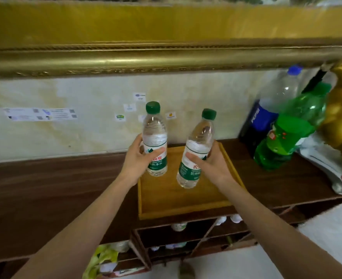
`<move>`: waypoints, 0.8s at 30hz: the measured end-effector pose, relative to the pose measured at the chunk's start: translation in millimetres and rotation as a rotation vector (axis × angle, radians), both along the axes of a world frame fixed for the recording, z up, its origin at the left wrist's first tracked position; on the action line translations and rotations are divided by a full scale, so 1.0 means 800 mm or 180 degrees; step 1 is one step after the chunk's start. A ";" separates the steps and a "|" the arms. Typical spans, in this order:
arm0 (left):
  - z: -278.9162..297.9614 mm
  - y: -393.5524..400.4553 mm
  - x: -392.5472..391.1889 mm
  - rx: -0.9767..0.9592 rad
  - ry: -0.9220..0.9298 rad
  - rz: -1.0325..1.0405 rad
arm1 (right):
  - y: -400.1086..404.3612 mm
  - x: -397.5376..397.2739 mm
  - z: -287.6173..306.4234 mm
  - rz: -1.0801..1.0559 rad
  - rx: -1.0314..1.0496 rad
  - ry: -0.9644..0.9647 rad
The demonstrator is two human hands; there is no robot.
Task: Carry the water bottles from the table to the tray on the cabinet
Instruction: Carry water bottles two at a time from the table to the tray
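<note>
Two water bottles are held above the wooden tray (pixel 186 206) on the cabinet (pixel 45 188). The left bottle (pixel 155 137) stands upright in the left hand (pixel 140 160), fingers curled around its label. The right bottle (pixel 196 150) leans a little in the right hand (pixel 208 164), gripped the same way. The carrying step seems almost finished; next, both must go down onto the tray floor, upright. Large soda bottles (pixel 282 125) stand beside the tray.
</note>
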State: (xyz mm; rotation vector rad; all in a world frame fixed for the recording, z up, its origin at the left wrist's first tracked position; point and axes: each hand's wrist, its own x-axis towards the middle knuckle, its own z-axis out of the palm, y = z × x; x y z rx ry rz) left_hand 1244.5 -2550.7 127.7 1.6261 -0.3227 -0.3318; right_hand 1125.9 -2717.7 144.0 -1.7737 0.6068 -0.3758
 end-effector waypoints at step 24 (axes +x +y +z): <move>-0.073 -0.031 0.069 0.0132 0.0079 0.0314 | -0.067 0.145 -0.065 0.1047 -0.0261 0.0221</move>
